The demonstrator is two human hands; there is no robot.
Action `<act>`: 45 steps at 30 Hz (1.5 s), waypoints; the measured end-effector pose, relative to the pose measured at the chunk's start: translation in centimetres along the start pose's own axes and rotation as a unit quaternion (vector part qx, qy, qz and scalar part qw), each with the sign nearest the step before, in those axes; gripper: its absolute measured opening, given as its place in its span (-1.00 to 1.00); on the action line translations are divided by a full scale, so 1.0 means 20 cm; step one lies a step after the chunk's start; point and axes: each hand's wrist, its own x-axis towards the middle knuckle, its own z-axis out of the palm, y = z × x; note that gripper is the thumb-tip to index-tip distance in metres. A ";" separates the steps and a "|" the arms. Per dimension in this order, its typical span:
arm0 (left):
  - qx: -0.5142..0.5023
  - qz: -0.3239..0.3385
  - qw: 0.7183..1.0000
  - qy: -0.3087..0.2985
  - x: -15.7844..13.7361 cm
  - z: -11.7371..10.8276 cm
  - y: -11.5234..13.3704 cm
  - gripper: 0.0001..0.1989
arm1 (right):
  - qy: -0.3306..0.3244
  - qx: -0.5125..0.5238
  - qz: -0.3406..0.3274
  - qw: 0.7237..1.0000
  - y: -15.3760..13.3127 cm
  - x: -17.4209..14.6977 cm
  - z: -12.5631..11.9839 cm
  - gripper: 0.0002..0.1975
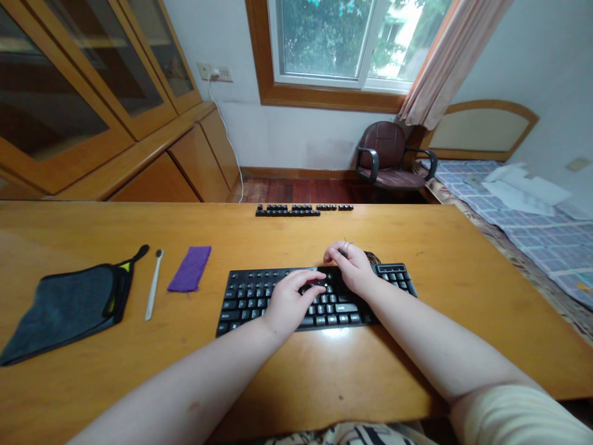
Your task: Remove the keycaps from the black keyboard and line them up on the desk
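Observation:
A black keyboard (340, 308) lies on the wooden desk, and its upper rows show bare spots without keycaps. My left hand (293, 300) rests over the middle of it, thumb and forefinger apart with nothing seen between them. Above the keyboard's upper edge, right of the middle, my right hand (351, 266) is closed round a small dark tool with thin wires sticking out, which looks like a keycap puller (342, 252). The fingers cover most of it. Loose black keycaps (288, 212) stand in two rows along the desk's far edge.
On the left lie a folded grey cloth (76, 300), a white toothbrush (154, 287) and a purple cloth (189, 269). The keyboard's coiled cable (372, 258) sits behind it. Beyond the desk are a chair (386, 154), a bed (519, 204) and cabinets (152, 179).

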 end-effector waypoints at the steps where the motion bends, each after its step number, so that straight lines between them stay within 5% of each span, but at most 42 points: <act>1: -0.010 -0.013 1.000 0.008 0.00 0.00 0.00 -0.80 | 0.005 -0.006 -0.031 0.999 -0.01 0.00 -0.01 -0.68; 8: -0.163 -0.091 0.980 0.067 0.03 0.02 -0.03 -0.76 | -0.103 -0.037 -0.163 0.981 -0.06 -0.01 -0.04 -0.78; 17: -0.236 -0.101 0.964 0.070 0.03 0.03 -0.02 -0.82 | -0.112 -0.052 -0.158 0.980 -0.04 0.00 -0.02 -0.82; 35: -0.195 -0.089 0.974 0.069 0.02 0.04 -0.04 -0.79 | -0.114 -0.078 -0.150 0.979 -0.06 -0.01 -0.02 -0.84; 41: -0.187 -0.085 0.976 0.068 0.02 0.04 -0.07 -0.79 | -0.019 -0.154 -0.086 0.984 -0.14 0.06 -0.07 -0.85; 45: -0.157 -0.077 0.983 0.058 0.02 0.03 -0.06 -0.81 | 0.080 -0.116 -0.001 0.990 -0.22 0.27 -0.12 -0.76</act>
